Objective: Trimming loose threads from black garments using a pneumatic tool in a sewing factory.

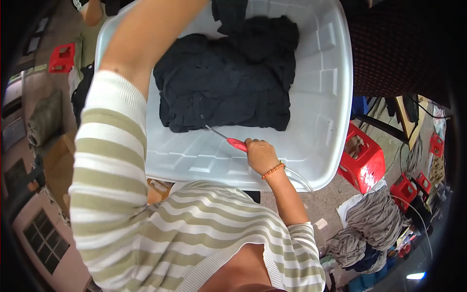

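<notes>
A pale grey-white plastic tub [316,136] stands in front of me, with black folded garments [224,87] piled inside it. My right hand [262,155] is closed around a red-handled tool [237,144] with a thin metal shaft. The shaft's tip is at the near edge of the pile, close to a small button; I cannot tell whether it touches the cloth. From behind my right wrist runs a pale cord or tube [301,178]. My left arm [136,44] reaches up across the tub's left side, and its hand is beyond the upper edge of the picture.
Red plastic stools stand at the right [365,158] and far left [62,58]. Heaps of grey cloth [374,219] lie on the floor at the lower right. A cardboard box [59,160] is at the left. Dark dotted fabric [399,53] borders the tub's right side.
</notes>
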Motion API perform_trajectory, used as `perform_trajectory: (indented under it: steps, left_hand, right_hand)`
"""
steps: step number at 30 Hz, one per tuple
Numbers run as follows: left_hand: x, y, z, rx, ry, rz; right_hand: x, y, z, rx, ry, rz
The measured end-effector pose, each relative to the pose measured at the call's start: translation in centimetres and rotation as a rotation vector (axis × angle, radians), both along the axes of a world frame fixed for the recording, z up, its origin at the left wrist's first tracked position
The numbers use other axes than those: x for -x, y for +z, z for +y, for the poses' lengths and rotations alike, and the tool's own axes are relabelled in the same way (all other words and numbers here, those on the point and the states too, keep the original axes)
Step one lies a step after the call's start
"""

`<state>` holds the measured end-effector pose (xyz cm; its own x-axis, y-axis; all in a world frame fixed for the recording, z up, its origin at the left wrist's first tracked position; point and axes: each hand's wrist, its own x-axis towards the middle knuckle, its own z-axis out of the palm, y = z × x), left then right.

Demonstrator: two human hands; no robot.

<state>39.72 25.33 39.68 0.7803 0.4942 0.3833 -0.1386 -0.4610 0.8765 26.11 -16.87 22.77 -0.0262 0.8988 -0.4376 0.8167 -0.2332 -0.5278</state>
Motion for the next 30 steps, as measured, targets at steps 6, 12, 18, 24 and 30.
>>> perform_trajectory:
  steps: [6,12,18,24,30]
  left_hand:
    - [19.1,-32.7,-6.2,-0.143,0.067,0.883]
    - [27.0,-50.0,-16.1,0.633,0.446,1.113]
    - [20.3,-53.2,-16.6,0.318,0.674,0.981]
    - [21.4,-57.3,-13.8,0.158,0.567,1.092]
    - [26.2,-57.9,-16.8,0.713,0.351,0.811]
  right_hand:
    - [-2.9,-2.5,-2.0,0.117,-0.109,-0.06]
    - [-4.5,-5.2,0.9,0.25,-0.139,-0.178]
    - [-4.3,-8.1,3.1,0.341,-0.115,-0.209]
    - [-4.8,-9.9,7.7,0.324,-0.147,-0.284]
    - [-6.1,-14.4,11.4,0.266,-0.074,-0.255]
